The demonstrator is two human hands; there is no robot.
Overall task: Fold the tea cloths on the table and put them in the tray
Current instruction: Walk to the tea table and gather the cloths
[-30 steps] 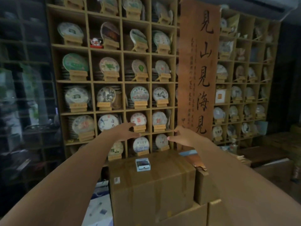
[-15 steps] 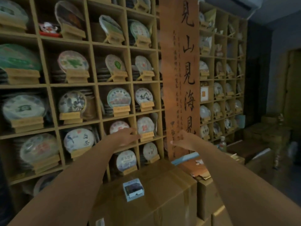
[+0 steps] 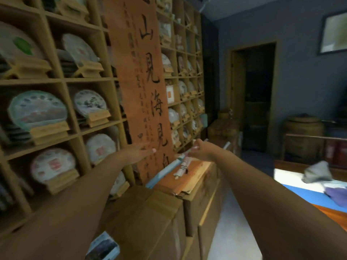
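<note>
Both my arms stretch forward in front of a wall of shelves. My left hand (image 3: pixel 138 153) is held out flat with straight fingers and holds nothing. My right hand (image 3: pixel 201 150) has loosely curled fingers and also holds nothing. At the far right edge a table (image 3: pixel 293 177) with a white and blue top comes into view. On it lie a crumpled grey cloth (image 3: pixel 317 172) and a purple cloth (image 3: pixel 337 194), both well away from my hands. No tray is in view.
Stacked cardboard boxes (image 3: pixel 150 212) stand right below my arms, with a small blue-and-white box (image 3: pixel 103 248) and rolled scrolls (image 3: pixel 169 169) on top. A brown calligraphy banner (image 3: pixel 144 87) hangs over shelves of tea cakes. A dark doorway (image 3: pixel 257 98) and baskets lie beyond.
The view has swung to the right and moved closer to the shelves, bringing the table with the cloths into sight. Both hands stay outstretched and hold nothing.
</note>
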